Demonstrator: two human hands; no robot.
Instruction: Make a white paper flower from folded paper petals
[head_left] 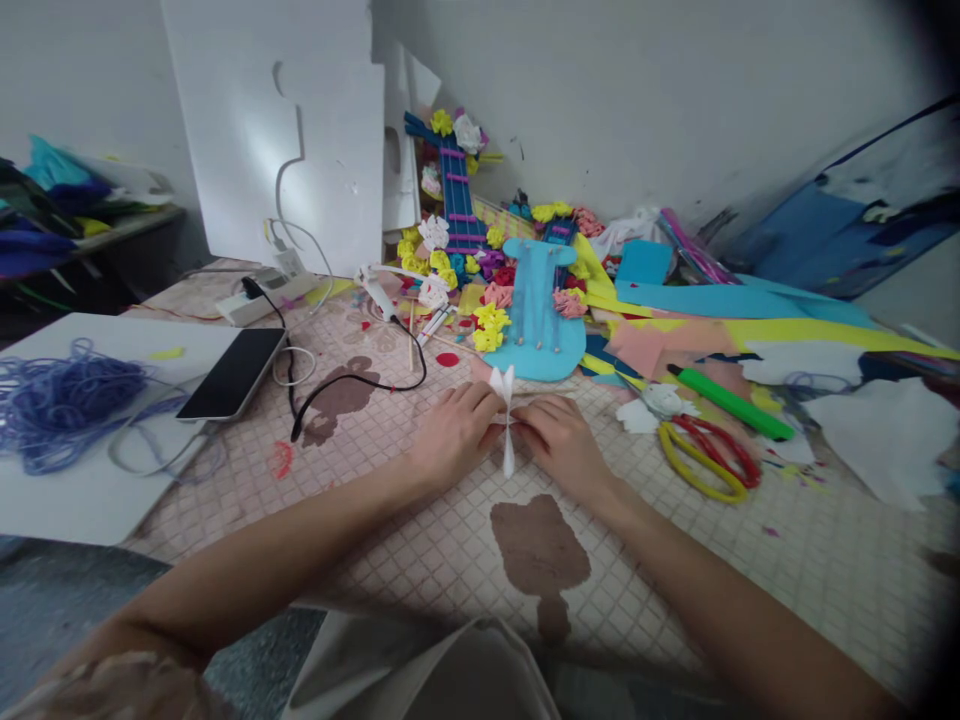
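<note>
Both of my hands rest on the patterned table cloth (pixel 420 520) at the middle of the view. My left hand (pixel 456 430) and my right hand (pixel 562 440) pinch a small folded white paper piece (pixel 508 415) between them, gripping it at its narrow middle. The paper fans out above and below my fingers like a bow. Behind it lies a blue foam guitar shape (pixel 541 320) with small paper flowers (pixel 489 328) in yellow, pink and red around it.
Scissors with red and yellow handles (pixel 709 455) and a green marker (pixel 727 402) lie to the right. A phone (pixel 234 372) with cable, purple string (pixel 64 395) on a white board and a power strip (pixel 259 295) are left. Coloured foam sheets (pixel 750 320) pile at the back right.
</note>
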